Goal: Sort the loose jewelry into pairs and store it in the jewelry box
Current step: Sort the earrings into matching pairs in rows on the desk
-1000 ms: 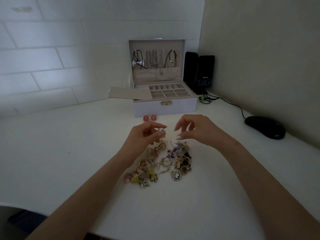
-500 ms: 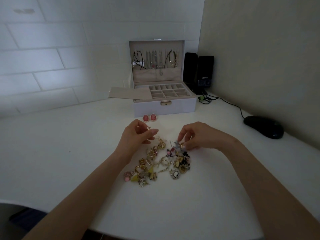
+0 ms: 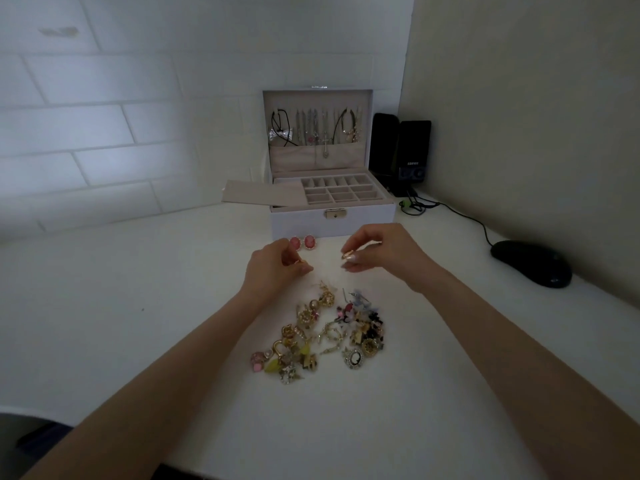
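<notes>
My right hand (image 3: pixel 384 252) has risen from the jewelry pile (image 3: pixel 318 334) on the desk (image 3: pixel 138 289), fingers (image 3: pixel 360 241) pinching a small gold piece (image 3: pixel 348 254), while my left hand (image 3: pixel 277 268) pinches a second gold piece (image 3: pixel 300 262). I judge them a pair for the open jewelry box (image 3: pixel 332 221) behind. The speaker (image 3: pixel 414 147) label reads EDIFIER.

A black mouse (image 3: pixel 531 263) lies on the white desk (image 3: pixel 138 306) at the right. Its cable (image 3: pixel 464 211) runs back toward two black speakers (image 3: pixel 414 150) in the corner, near what may be a green plug (image 3: pixel 403 203).
</notes>
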Available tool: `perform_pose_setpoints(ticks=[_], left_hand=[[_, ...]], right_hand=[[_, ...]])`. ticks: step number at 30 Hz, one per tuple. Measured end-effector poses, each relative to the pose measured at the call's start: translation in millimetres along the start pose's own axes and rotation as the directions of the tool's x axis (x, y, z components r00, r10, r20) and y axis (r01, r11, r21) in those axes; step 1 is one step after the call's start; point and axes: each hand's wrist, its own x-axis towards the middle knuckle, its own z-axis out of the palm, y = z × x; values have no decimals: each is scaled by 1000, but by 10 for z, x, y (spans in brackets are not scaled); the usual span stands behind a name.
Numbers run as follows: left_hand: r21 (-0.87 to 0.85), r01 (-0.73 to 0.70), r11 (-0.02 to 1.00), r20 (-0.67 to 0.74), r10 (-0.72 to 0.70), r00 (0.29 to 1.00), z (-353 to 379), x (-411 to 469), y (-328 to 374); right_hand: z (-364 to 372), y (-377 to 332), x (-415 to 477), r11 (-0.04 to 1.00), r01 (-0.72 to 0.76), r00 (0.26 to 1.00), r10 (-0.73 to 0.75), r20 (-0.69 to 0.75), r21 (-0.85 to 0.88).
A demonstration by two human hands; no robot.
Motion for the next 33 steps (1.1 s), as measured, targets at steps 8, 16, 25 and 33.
perform_pose_setpoints(ticks=[8, 16, 25, 33], left_hand=[[-15, 63, 998, -45, -64, 997, 54, 100, -63], [-1, 32, 999, -34, -32, 999, 27, 161, -140], [26, 14, 1000, -82, -12, 997, 82, 193, -181], [78, 1, 997, -101, 7, 995, 6, 147, -102]], right_hand=[[311, 99, 343, 997, -58, 997, 56, -45, -42], [455, 141, 507, 984, -65, 998, 59, -37, -167], [541, 179, 637, 955, -29, 995, 0, -96, -297], [455, 122, 556, 941, -9, 994, -27, -103, -339]])
